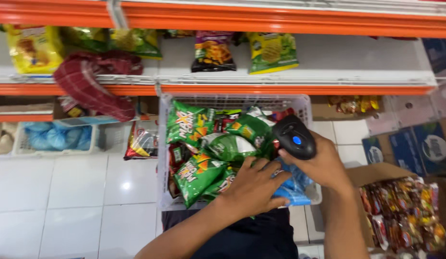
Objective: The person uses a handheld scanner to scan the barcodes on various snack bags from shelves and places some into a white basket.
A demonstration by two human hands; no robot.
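Presently, at far left, a yellow snack bag (35, 48) is sitting on the upper shelf (328, 76), and a red checked cloth (91, 81) is hanging over the shelf edge beside it. Below, a small crate of blue packets (55, 138) is standing on the white tiled floor (64, 187). At centre, a white plastic basket (307, 108) is holding green snack bags (199, 148) piled loosely. The left hand (254, 187) is lying across the near end of the pile, fingers spread and curved over a green bag and touching a blue packet (292, 189) beneath the fingertips; whether it is gripping cannot be told. Just right of it, the right hand (323, 165) is closing firmly around a black handheld scanner (294, 136), which is pointing down at the bags just above the left fingers. At far right, an open cardboard box (376, 172) is holding small multicoloured packets (405, 213).
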